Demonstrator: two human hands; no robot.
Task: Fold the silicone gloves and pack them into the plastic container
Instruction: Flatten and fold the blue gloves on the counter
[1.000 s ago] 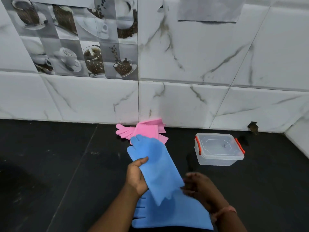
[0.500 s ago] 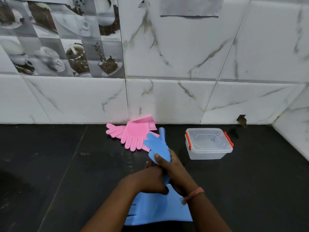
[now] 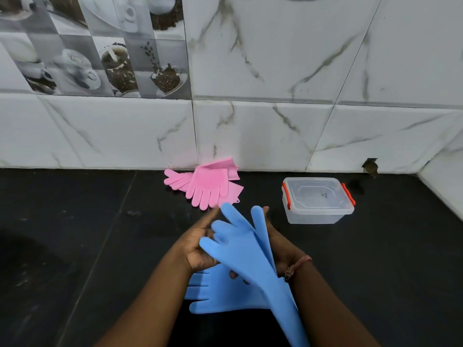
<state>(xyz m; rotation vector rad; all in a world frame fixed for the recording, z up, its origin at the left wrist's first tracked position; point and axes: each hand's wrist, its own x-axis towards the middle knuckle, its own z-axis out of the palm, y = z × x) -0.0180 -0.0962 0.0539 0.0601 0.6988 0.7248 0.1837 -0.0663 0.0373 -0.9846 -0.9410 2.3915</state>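
Both my hands hold one blue silicone glove (image 3: 246, 249) up over the black counter. Its fingers point away from me and its long cuff runs down to the lower right edge of the view. My left hand (image 3: 198, 246) grips it from the left, index finger stretched forward. My right hand (image 3: 281, 244) lies against its right side, mostly hidden behind it. A second blue glove (image 3: 215, 294) lies flat beneath, fingers pointing left. Two pink gloves (image 3: 208, 186) lie overlapped by the wall. The clear plastic container (image 3: 318, 209) with orange clips stands to the right, lid on.
The black counter (image 3: 75, 234) runs left and right and ends at a white marble-tiled wall (image 3: 275, 131). A side wall (image 3: 446, 186) closes off the far right. A small dark hole (image 3: 370, 166) sits at the wall's foot behind the container.
The blue glove was bunched between my hands; now it is spread out with its fingers pointing away and its cuff hanging down to the right. The view has shifted closer.
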